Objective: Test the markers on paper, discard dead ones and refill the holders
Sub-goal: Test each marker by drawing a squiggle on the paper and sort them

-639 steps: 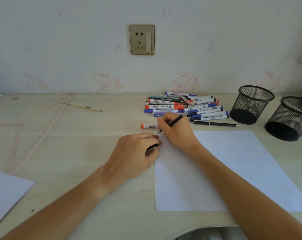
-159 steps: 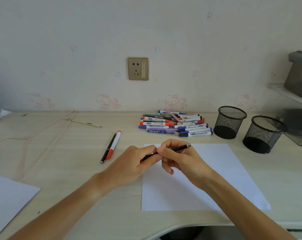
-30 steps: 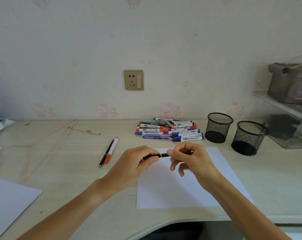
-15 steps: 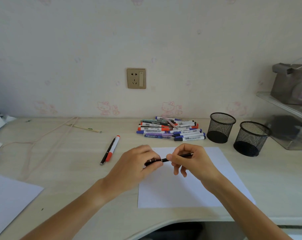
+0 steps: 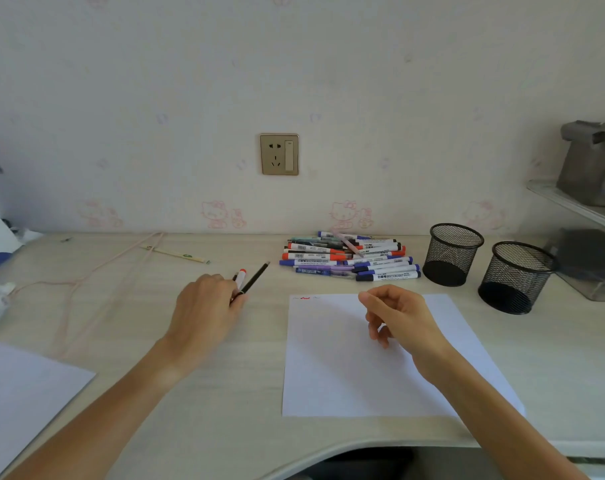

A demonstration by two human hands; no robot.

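Black pen [image 5: 255, 278] tilted above desk; marker pile [image 5: 349, 260] beside two empty mesh holders [image 5: 455, 254].

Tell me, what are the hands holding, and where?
The left hand holds a black pen by its lower end. The right hand holds nothing.

A pale wall [image 5: 155, 81] with faint pink cat pictures [image 5: 221, 214] stands behind a light wooden desk [image 5: 224, 393]. A gold wall socket [image 5: 279, 154] sits on it. A clear shelf [image 5: 578, 206] holds a grey box [image 5: 592, 164]. Soft daylight fills the room.
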